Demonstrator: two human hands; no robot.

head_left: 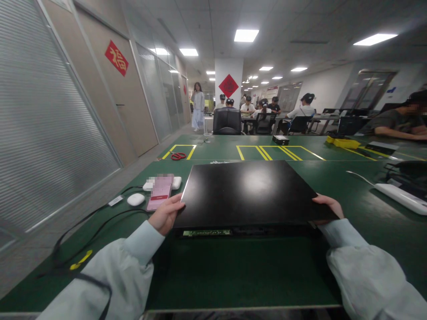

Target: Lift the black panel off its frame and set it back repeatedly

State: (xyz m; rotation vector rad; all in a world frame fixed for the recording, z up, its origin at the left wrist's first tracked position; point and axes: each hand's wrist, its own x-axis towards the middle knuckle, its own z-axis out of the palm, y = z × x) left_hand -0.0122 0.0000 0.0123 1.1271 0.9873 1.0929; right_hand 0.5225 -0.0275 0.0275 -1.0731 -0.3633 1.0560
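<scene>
A flat black display panel (247,195) with a glossy face is held up over the green table, tilted so that its face looks upward. A strip of green circuit board (207,232) shows along its near lower edge. At the panel's left side, my left hand (167,212) is closed on the edge with the thumb on top. My right hand (328,206) grips the right edge in the same way. The fingers beneath the panel are hidden on both sides.
Left of the panel lie a phone (160,192), a white oval case (135,199) and black cables (96,214). Red scissors (178,156) rest farther back on the green table (247,275). A white power strip (400,198) is at right. Several people sit beyond; one person (198,106) stands.
</scene>
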